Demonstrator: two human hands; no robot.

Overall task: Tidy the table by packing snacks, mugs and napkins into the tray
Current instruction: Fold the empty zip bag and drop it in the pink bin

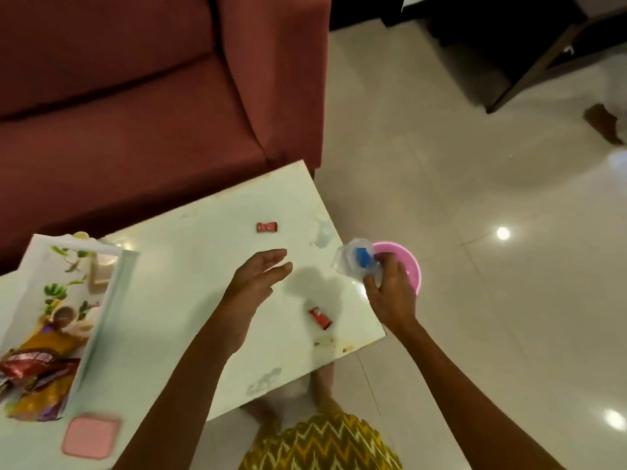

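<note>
My right hand [390, 293] grips a clear plastic wrapper with a blue patch [356, 262] at the table's right edge, just above a pink bowl [410, 269] that sits off the edge. Over the middle of the white table [190, 259] my left hand [258, 276] hovers with straight fingers and holds nothing. Two red wrapped candies lie on the table: one at the far side [267, 227], one near the right edge [320, 317]. The floral tray [98, 320] stands at the left with snack packets [37, 371] and a mug [64, 315] inside.
A pink square napkin or pad [91, 437] lies on the table in front of the tray. A maroon sofa [152, 96] runs behind the table. Glossy tiled floor [492, 232] spreads to the right, with dark furniture [543, 52] at the far right.
</note>
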